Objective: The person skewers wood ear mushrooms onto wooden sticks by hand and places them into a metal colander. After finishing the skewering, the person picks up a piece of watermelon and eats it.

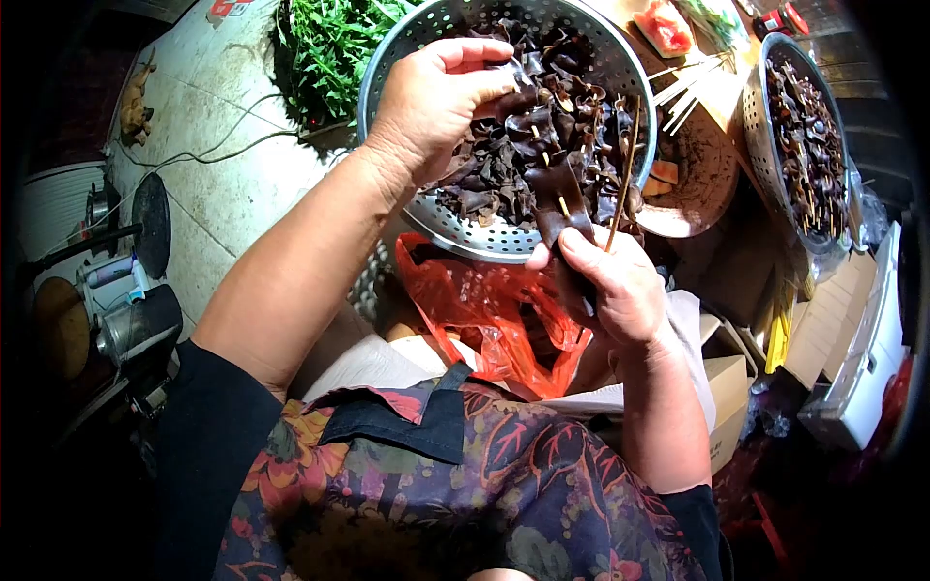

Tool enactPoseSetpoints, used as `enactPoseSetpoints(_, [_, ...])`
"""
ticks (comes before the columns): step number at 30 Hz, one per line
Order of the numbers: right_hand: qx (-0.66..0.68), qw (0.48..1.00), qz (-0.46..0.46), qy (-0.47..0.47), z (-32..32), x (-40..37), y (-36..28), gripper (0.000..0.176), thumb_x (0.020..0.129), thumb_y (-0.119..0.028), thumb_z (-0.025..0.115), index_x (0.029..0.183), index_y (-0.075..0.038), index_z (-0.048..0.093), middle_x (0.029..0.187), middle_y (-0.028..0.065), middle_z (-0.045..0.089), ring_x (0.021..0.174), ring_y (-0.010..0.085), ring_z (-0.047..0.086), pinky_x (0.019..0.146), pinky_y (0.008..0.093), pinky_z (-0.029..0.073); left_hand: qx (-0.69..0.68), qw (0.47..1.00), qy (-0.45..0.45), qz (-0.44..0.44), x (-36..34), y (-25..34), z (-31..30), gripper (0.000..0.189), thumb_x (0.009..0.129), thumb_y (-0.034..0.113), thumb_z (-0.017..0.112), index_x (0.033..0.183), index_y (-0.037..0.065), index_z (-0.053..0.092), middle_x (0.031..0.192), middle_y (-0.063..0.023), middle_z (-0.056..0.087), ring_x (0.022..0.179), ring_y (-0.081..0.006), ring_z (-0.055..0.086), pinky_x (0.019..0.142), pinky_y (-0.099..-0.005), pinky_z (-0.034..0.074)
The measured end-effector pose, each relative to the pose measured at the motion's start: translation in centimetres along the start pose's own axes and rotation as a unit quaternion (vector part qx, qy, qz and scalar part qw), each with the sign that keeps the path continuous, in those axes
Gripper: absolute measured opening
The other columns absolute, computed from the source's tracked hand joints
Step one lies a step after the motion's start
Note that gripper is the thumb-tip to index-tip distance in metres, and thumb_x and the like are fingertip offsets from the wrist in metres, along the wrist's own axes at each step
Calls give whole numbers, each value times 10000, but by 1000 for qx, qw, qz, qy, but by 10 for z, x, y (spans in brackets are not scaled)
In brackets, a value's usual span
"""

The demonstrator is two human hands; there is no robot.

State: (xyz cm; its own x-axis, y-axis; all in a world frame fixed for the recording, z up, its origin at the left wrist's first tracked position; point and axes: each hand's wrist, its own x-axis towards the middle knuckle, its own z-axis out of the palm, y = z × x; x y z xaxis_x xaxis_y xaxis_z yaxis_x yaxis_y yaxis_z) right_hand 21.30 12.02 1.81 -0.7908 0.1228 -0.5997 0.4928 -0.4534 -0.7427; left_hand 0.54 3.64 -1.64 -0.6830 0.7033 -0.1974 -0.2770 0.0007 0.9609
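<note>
My left hand (426, 102) is over the metal colander (383, 73), with thumb and fingers pinching a dark, glossy piece of wood ear mushroom. My right hand (620, 281) is closed around the near end of a skewer of wood ear (562, 189). Bits of its pale stick show between the dark pieces, and the row runs up toward my left hand. A thin brown stick (625, 179) also rises from my right hand. Loose wood ear (484, 174) and other threaded pieces fill the colander below.
Green leaves (329, 48) lie left of the colander. A red plastic bag (484, 310) hangs below it. Bare sticks (688, 92) lie beside a brown basin (712, 179). A second colander (756, 126) at right holds more skewers. Cardboard (828, 310) lies at right; cables (218, 155) cross the floor.
</note>
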Motion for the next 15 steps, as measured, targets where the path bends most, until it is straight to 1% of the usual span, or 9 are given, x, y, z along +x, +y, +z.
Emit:
enactPoseSetpoints(2, [23,1000,7,-13,-2,0,-1,311,904,-281,496,850,-24,663,606,-19,530,518,58,420,502,209,329,-80,992,-15,-101,3,7,-5,229,843,64,595,1068,22,591,931,-66,639,828,-149,643,721,-261,528])
enactPoseSetpoints(3, [4,1000,-3,-8,-2,0,-2,309,902,-277,496,849,-23,663,622,-15,540,533,57,427,509,208,333,-74,990,-14,-117,5,9,-9,154,865,82,572,1002,22,610,897,-71,643,771,-159,643,703,-293,545])
enactPoseSetpoints(4, [-15,1000,-14,-3,-3,-1,-3,306,901,-273,496,848,-22,663,638,-11,551,548,56,435,515,207,338,-74,990,-13,-116,6,10,-12,154,865,82,572,1002,22,610,897,-71,643,771,-159,643,703,-293,545])
enactPoseSetpoints(6, [-22,1000,-2,-4,-4,-2,-3,310,899,-276,493,848,-23,666,655,-6,561,565,60,446,529,209,348,-69,983,-37,-166,6,13,-17,192,870,99,564,1049,42,606,918,-40,643,806,-136,650,624,-244,523])
enactPoseSetpoints(7, [-30,1000,9,-5,-4,-2,-3,314,898,-278,491,848,-24,668,672,-1,571,583,63,458,544,210,357,-96,976,-29,-191,5,16,-14,182,869,115,570,1031,44,613,904,-45,651,800,-136,650,603,-243,518])
enactPoseSetpoints(8, [-30,999,9,-6,-4,-2,-2,314,898,-278,491,848,-24,668,672,-1,571,583,63,458,544,210,357,-96,976,-29,-191,4,17,-14,182,869,115,570,1031,44,613,904,-45,651,800,-136,650,603,-243,518])
enactPoseSetpoints(10, [-57,998,-1,-7,-5,-1,-1,327,896,-289,486,848,-27,674,685,6,583,605,72,477,568,218,373,-115,964,-32,-238,4,17,-14,183,861,134,585,1016,44,620,889,-49,659,791,-131,648,601,-242,517])
enactPoseSetpoints(13, [-67,998,-20,-3,-4,1,3,330,894,-294,486,846,-28,675,694,16,591,612,77,486,580,223,381,-130,955,-60,-260,3,16,-14,182,861,155,587,997,39,626,881,-58,664,767,-130,644,599,-239,516])
enactPoseSetpoints(15, [-72,997,-29,-1,-2,3,2,333,896,-296,484,848,-27,675,678,10,586,593,75,476,565,224,377,-130,955,-55,-261,2,16,-14,182,865,158,582,994,37,625,886,-58,665,762,-129,641,613,-246,518])
